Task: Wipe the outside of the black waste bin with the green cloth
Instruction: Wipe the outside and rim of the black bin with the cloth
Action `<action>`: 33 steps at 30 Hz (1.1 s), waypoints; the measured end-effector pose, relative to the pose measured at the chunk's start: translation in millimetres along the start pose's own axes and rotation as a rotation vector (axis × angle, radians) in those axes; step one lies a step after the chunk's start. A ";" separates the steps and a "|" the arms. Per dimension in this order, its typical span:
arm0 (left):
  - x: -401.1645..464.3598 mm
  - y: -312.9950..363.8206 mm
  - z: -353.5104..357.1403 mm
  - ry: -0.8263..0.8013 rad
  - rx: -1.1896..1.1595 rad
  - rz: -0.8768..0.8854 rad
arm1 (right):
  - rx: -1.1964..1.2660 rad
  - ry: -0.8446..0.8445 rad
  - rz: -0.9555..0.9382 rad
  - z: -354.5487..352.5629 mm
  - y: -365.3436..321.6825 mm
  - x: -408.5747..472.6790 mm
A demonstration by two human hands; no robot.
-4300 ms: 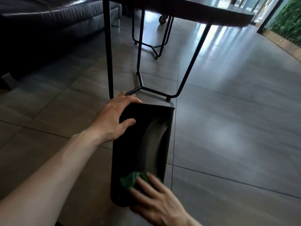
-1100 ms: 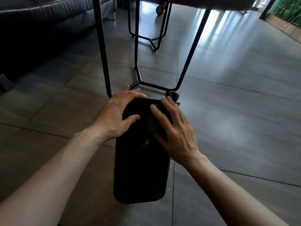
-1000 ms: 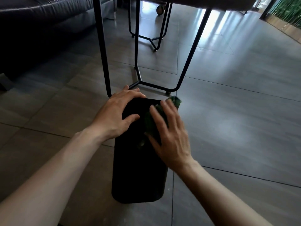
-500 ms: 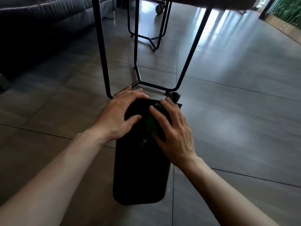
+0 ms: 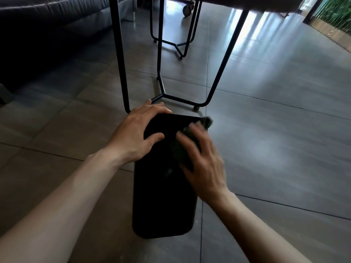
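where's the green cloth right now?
Head view, centre: the green cloth lies under the right hand, pressed on the far right part of the black waste bin, beside the left hand.

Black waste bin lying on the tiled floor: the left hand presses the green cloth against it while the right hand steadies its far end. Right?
Not quite: the hands are swapped. In the head view the right hand presses the green cloth on the black waste bin, while the left hand steadies its far end on the tiled floor.
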State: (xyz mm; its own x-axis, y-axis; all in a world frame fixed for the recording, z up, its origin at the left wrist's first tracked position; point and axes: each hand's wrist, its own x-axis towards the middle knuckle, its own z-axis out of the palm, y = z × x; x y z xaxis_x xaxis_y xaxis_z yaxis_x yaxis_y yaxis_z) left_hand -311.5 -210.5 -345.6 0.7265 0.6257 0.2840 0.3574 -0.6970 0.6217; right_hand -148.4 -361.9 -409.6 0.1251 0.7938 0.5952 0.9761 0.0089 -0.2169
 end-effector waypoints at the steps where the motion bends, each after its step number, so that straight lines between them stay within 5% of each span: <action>1: 0.3 1.0 0.6 -0.002 0.003 0.003 | 0.011 0.044 0.113 -1.4 -2.6 14.3; 3: 0.5 0.3 1.3 0.004 0.010 0.006 | 0.003 0.073 0.132 4.7 -14.0 18.6; 10: -5.9 -4.5 -1.2 -0.005 -0.022 0.000 | -0.080 -0.271 -0.651 27.7 -39.8 -103.0; 12: -4.9 -3.4 -0.1 -0.003 -0.027 0.002 | -0.062 -0.258 -0.559 17.5 -25.3 -93.9; 18: -3.2 0.8 1.7 -0.006 -0.001 0.023 | 0.018 0.057 0.160 0.4 -17.7 8.5; 20: -2.9 -0.6 0.9 0.000 -0.007 0.019 | -0.002 0.063 0.107 9.1 -29.7 7.3; 25: -7.9 -8.4 -5.0 -0.011 -0.040 0.014 | -0.077 -0.201 -0.537 32.0 -53.2 -95.6; 27: -10.1 -9.2 -4.6 -0.017 -0.050 0.022 | -0.104 -0.257 -0.611 23.4 -40.4 -111.2; 33: -8.5 -4.9 -2.3 -0.015 -0.033 0.052 | -0.001 0.045 0.054 -2.7 -17.1 -18.1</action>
State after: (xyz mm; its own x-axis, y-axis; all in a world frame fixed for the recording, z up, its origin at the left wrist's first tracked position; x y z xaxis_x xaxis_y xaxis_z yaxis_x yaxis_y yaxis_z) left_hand -320.7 -211.6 -349.4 0.7520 0.5838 0.3059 0.2995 -0.7161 0.6304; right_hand -167.0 -378.0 -414.6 0.1856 0.7647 0.6171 0.9679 -0.0339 -0.2491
